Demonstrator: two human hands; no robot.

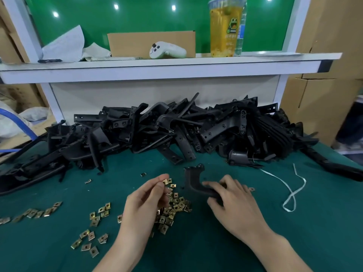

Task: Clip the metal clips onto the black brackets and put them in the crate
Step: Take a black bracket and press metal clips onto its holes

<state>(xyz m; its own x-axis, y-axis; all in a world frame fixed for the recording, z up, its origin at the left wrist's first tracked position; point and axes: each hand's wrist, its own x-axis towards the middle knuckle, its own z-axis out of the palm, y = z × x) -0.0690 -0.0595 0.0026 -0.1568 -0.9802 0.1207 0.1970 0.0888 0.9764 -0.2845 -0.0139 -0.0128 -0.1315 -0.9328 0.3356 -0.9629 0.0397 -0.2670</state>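
Observation:
My left hand pinches a small brass-coloured metal clip between thumb and fingertips, just above a heap of loose clips on the green table mat. To the right, my right hand grips the lower arm of a black L-shaped bracket, which stands a little off the mat with its other arm pointing up and away. The clip and the bracket are apart, about a hand's width. A large pile of black brackets fills the back of the table. No crate is in view.
More clips lie scattered at the left and lower left. A white strap curls on the mat at the right. The shelf above holds a cardboard piece, a white controller, and a yellow drink cup. Cardboard boxes stand right.

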